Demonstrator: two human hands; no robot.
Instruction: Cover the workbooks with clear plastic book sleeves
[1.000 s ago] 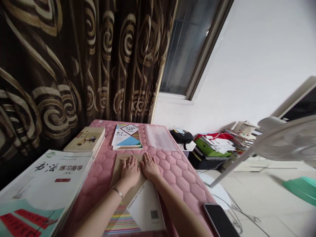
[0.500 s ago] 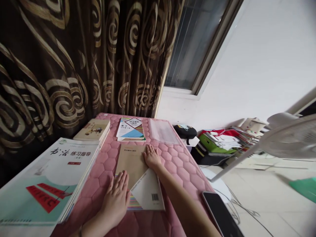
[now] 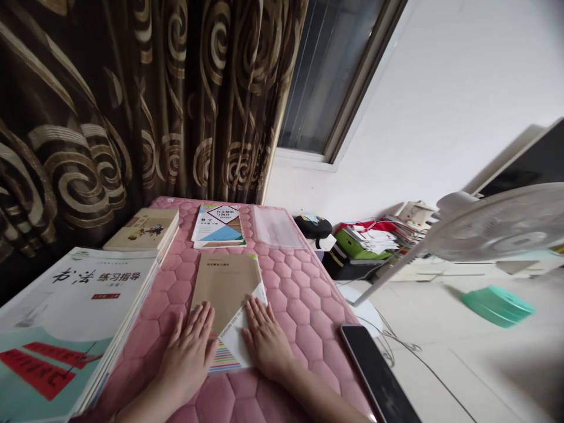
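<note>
Hands (image 3: 189, 352) (image 3: 264, 338) flat, open, pressing brown-paper book (image 3: 224, 288).

Two hands (image 3: 189, 352), five books (image 3: 224, 282), one phone (image 3: 379, 376), one fan (image 3: 497, 223).

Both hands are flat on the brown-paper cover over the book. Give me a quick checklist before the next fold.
1. Left hand flat on the brown paper cover, near edge: ok.
2. Right hand pressing the white folded flap: ok.
3. Cover lying flat, no visible wrinkles: ok.
4. Striped book fully covered: not ok, its near edge shows.
5. Phone apart from the work, at the pink mat edge: ok.
6. Flap crease sharp: cannot tell.
</note>
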